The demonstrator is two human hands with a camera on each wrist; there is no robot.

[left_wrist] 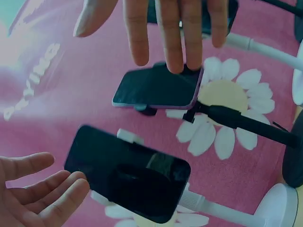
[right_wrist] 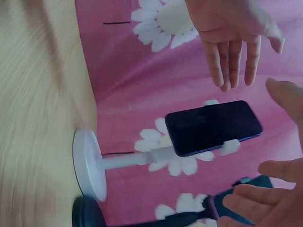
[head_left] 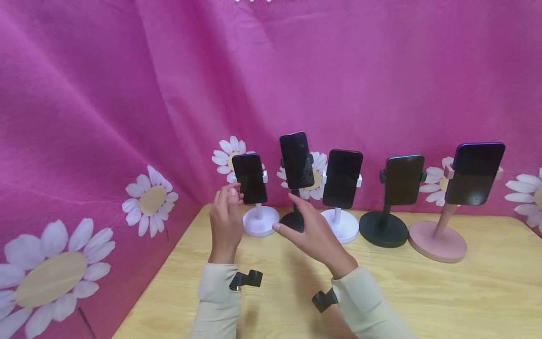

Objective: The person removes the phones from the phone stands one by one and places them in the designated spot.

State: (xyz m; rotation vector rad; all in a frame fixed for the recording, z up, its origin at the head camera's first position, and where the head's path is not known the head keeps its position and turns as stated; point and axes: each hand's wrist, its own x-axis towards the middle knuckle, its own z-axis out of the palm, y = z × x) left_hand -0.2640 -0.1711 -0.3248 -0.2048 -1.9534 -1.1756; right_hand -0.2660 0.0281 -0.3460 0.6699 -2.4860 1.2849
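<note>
My left hand [head_left: 227, 219] is raised beside the leftmost phone [head_left: 250, 178], its fingers loosely bent and holding nothing. That phone sits in the clamp of a white stand [head_left: 261, 221]. In the left wrist view, the fingers overlap one end of this phone [left_wrist: 128, 172]; I cannot tell whether they touch. My right hand [head_left: 315, 230], thumb and fingers spread, is in front of a black stand [head_left: 293, 221] whose clamp carries a tilted phone [head_left: 297, 160]. Nothing is in its grasp. The right wrist view shows both hands apart around the leftmost phone [right_wrist: 214, 127].
To the right stand more phones in holders: a white stand [head_left: 341, 226], a black stand [head_left: 383, 230] and a pink stand [head_left: 438, 241]. They line the back of the wooden table [head_left: 478, 296]. A pink cloth [head_left: 360, 70] with daisies hangs behind and to the left.
</note>
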